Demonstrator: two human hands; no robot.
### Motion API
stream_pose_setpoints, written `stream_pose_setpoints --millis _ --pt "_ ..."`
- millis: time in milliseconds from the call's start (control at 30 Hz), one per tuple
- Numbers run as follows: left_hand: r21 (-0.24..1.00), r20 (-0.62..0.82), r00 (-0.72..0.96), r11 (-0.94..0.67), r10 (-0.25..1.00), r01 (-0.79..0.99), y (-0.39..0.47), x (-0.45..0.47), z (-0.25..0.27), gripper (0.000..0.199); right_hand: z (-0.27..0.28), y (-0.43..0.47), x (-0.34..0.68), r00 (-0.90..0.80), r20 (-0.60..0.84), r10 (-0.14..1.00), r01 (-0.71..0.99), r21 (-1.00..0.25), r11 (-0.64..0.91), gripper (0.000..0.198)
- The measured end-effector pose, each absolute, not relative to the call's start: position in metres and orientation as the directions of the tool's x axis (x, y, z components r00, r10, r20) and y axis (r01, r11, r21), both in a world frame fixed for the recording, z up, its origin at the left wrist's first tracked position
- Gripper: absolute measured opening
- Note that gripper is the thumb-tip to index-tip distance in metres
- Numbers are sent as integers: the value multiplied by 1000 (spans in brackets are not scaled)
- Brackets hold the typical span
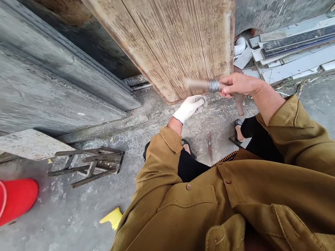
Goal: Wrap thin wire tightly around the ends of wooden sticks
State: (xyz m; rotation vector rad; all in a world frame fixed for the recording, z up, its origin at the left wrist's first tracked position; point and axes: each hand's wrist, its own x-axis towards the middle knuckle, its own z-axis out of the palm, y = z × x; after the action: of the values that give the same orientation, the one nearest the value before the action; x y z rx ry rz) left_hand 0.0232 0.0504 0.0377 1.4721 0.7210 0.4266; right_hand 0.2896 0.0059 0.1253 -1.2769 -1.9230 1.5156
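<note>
My right hand [239,84], bare, is closed around a blurred wooden tool [200,84] bound with silvery wire. Its pale end points left, in front of the weathered plank panel [180,48]. A brown, blurred piece [239,106] hangs below this hand; I cannot tell whether it belongs to the tool. My left hand [190,107] wears a white glove and is closed near the panel's lower edge, its fingers curled and greyish at the tips. What it holds, if anything, is hidden. On the ground between my feet lies a thin reddish-brown stick [209,148] with a wire-wrapped part.
A small wooden stool [98,162] lies on its side at left, near a red container [17,200]. Something yellow [113,218] lies on the concrete floor. White and dark boards [295,48] are piled at right beside a white pipe elbow [240,46]. Grey panels [57,76] stand at left.
</note>
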Motion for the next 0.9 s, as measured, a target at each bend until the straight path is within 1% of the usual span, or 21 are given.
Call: stream_pose_setpoints --millis 67,100,133,167,200,267,300,333,367,400,433,500,533,567,600,667,767,833,900 --pt "986 -164 803 100 573 130 41 29 40 43 123 8 287 -335 -138 932 323 -946 -24 34" --pt "986 -166 832 108 530 127 36 32 42 43 121 10 285 -247 -125 961 327 -944 -39 34" --pt "984 -174 850 113 497 135 32 35 44 43 118 12 285 -174 -134 976 380 -923 -59 33" --pt "982 -184 865 117 468 145 28 38 47 42 114 15 284 -119 -153 981 478 -875 -79 31" --pt "981 -192 875 120 445 153 26 39 49 41 111 18 285 -85 -179 980 605 -791 -92 28" --pt "981 -191 885 116 425 156 26 40 52 39 105 20 286 -85 -249 965 842 -536 -64 24" --pt "982 -186 884 103 430 156 28 38 51 38 103 20 286 -116 -303 946 914 -405 -18 23" --pt "983 -182 878 82 442 162 30 36 50 37 102 20 285 -161 -371 915 951 -306 44 22" --pt "983 -180 868 56 463 174 33 33 49 36 102 18 284 -217 -453 865 962 -248 112 22" --pt "981 -184 853 31 489 193 37 31 47 35 103 16 283 -278 -543 792 956 -236 174 22" --pt "977 -190 837 12 513 214 39 28 46 35 104 13 281 -343 -626 701 938 -263 224 22" --pt "971 -204 815 7 542 239 43 23 44 36 109 10 279 -466 -725 507 885 -383 266 22" --pt "971 -209 813 16 544 239 44 22 44 38 111 8 279 -522 -735 434 853 -452 260 22" --pt "972 -211 814 29 541 232 44 21 45 40 114 8 279 -573 -722 388 819 -519 244 24" --pt "974 -208 816 39 540 222 45 21 45 43 116 8 281 -618 -693 370 783 -580 222 27" --pt "978 -192 807 41 559 205 45 21 47 49 121 8 285 -682 -621 387 717 -673 183 31" --pt "980 -174 768 36 616 194 44 25 45 53 126 7 292 -691 -538 484 670 -728 146 36" --pt "982 -182 757 72 628 177 42 28 43 55 127 4 294 -654 -474 590 640 -762 98 38" --pt "983 -182 785 107 592 147 38 31 41 56 128 2 293 -571 -362 737 552 -834 19 37"
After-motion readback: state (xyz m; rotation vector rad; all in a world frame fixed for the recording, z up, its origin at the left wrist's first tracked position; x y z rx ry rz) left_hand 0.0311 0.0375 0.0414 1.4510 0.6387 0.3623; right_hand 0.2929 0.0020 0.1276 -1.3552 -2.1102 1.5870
